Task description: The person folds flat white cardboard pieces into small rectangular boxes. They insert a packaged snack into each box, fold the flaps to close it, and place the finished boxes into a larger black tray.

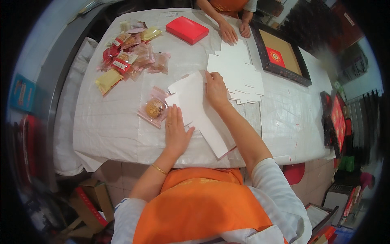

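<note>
Flat white carton blank [199,116] under both hands; left hand [175,132], right hand [215,90] fingers released, pressing flat.

My left hand [175,131] covers part of the flat white carton [199,114], so I can't see that edge. The co-worker [229,8] is cut off at the top edge. The wrapped pastries [130,55] blur together; their labels are too small to tell.
</note>
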Motion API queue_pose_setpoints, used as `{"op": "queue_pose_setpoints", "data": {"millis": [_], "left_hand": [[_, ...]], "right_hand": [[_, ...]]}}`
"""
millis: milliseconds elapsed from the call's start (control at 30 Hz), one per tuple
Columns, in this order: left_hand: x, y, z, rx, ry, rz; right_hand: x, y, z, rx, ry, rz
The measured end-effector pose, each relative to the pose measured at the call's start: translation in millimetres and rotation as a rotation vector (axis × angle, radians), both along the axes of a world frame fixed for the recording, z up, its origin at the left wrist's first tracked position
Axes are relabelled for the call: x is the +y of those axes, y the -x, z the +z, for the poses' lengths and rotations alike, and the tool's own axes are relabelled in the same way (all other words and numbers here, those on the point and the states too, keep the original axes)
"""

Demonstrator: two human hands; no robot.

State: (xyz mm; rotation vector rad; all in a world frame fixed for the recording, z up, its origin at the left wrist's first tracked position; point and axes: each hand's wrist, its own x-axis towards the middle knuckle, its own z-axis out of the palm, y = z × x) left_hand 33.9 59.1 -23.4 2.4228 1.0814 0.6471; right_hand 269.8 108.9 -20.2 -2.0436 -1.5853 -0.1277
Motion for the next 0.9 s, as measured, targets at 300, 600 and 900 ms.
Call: {"op": "queue_pose_setpoints", "data": {"millis": [300, 600, 900], "left_hand": [[1, 3, 1, 0.016, 0.035, -0.005], [1, 2, 3, 0.013, 0.091, -0.016], [7, 21, -8, -0.419, 0.132, 0.005]], "right_hand": [[2, 10, -7, -0.059, -0.064, 0.018], [26, 11, 4, 0.013, -0.076, -0.03], [5, -1, 34, 0.065, -0.303, 0.09]]}}
